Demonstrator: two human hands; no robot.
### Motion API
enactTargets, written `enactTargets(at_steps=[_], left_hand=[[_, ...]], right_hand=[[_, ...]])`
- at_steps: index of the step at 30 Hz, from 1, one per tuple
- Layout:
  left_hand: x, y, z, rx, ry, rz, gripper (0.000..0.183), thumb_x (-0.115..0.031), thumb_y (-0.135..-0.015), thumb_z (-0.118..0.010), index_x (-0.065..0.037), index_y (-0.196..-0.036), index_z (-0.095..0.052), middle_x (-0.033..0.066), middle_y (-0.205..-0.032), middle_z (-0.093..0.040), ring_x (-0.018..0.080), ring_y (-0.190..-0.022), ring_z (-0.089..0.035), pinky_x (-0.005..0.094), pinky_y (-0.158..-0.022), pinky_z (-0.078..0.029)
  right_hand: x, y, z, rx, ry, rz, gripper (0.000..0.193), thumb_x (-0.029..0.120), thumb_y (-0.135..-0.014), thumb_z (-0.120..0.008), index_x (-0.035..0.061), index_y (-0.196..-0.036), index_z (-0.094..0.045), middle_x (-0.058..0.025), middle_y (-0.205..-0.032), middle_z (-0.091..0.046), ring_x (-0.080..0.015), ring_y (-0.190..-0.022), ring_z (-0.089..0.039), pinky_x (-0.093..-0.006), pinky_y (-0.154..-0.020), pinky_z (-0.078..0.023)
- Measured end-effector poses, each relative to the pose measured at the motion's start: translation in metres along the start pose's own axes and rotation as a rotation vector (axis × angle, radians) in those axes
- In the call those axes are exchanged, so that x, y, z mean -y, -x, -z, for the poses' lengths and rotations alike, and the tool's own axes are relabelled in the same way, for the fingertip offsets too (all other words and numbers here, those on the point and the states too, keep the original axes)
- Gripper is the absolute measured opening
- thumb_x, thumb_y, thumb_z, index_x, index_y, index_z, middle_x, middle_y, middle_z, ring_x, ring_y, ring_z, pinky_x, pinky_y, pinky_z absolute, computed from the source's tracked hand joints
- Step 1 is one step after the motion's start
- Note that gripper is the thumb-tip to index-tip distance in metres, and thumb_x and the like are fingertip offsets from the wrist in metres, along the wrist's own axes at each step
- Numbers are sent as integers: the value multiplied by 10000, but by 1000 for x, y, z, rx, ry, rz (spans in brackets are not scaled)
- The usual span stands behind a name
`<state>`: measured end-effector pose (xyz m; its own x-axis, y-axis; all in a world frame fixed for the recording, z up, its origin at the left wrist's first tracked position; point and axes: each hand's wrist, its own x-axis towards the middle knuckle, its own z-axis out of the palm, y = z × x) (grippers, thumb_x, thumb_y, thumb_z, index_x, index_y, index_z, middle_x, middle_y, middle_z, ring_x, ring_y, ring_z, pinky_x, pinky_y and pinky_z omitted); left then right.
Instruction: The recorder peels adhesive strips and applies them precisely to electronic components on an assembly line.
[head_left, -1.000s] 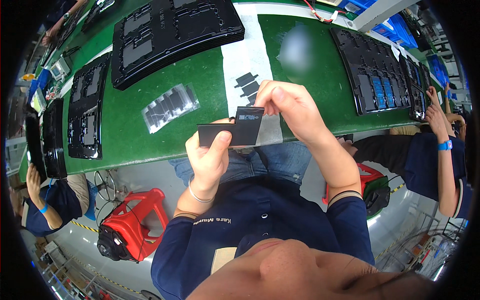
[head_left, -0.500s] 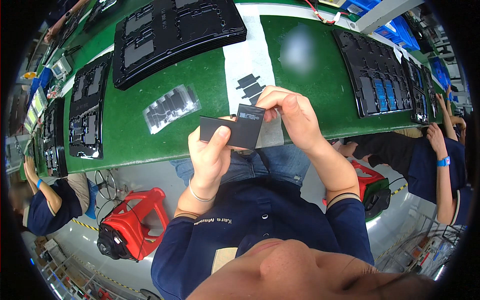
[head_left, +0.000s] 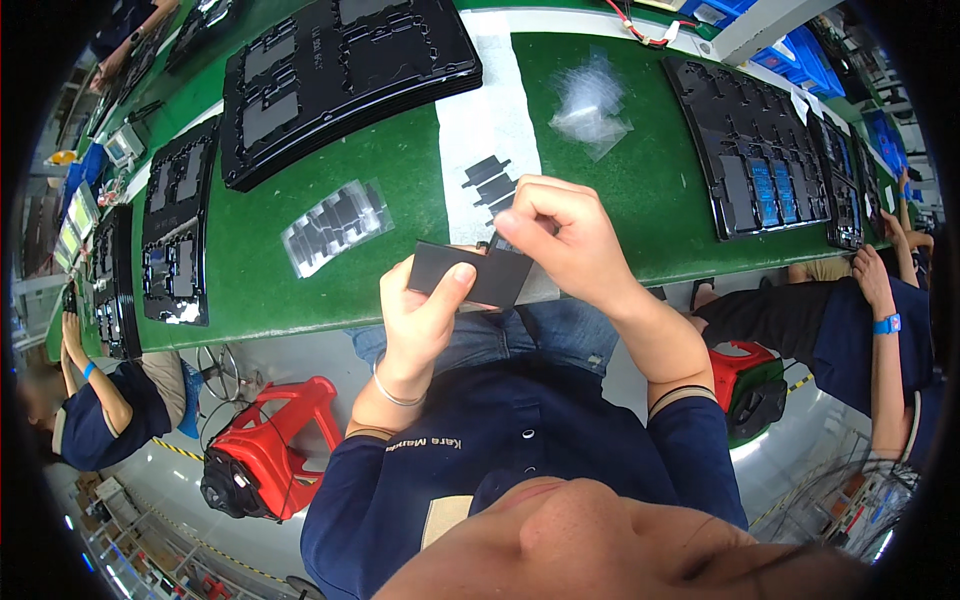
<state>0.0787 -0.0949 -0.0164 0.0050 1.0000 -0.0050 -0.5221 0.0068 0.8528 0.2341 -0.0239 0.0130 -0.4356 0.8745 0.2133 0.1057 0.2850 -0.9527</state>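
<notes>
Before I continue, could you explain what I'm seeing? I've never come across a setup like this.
There's no robot: a person works bare-handed. A fisheye camera on their head looks down, so straight edges bend. The left hand holds a flat black piece; the right hand is at its upper right, fingertip contact partly hidden. The green table bears stacked black trays, a clear sheet with dark strips, clear film, and dark pieces on a white strip.

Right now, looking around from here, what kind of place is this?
Probably a factory workshop where people do handwork. You can see a long green bench, a stack of black trays with shaped pockets, and co-workers in dark blue shirts on both sides.
</notes>
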Motion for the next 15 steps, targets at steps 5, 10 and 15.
enactTargets(at_steps=[5, 10, 15], left_hand=[[-7, -3, -4, 53, -244, -22, 163, -5, -807, -574, 78, -943, -605, 105, -826, -649, 130, -710, -601, 249, -673, -478], [-27, -14, 33, 186, -791, -247, 103, -15, -750, -626, 57, -819, -652, 130, -744, -651, 162, -632, -613, 254, -576, -473], [-86, -80, 33, 130, -1466, -836, 165, -34, -764, -625, -28, -926, -654, 112, -861, -666, 218, -716, -653, 275, -632, -509]], right_hand=[[-16, 11, 1, -18, -42, 33, 217, 58, -802, -587, 16, -630, -464, -6, -631, -422, -86, -572, -362, -233, -512, -279], [-27, 25, 17, 235, 16, 79, 212, 200, -758, -672, 12, -811, -590, -103, -858, -581, -207, -800, -557, -298, -688, -424], [-20, 38, 12, 134, 718, 345, 534, 308, -681, -697, -21, -1075, -553, -156, -1136, -535, -284, -1089, -501, -395, -908, -398]])
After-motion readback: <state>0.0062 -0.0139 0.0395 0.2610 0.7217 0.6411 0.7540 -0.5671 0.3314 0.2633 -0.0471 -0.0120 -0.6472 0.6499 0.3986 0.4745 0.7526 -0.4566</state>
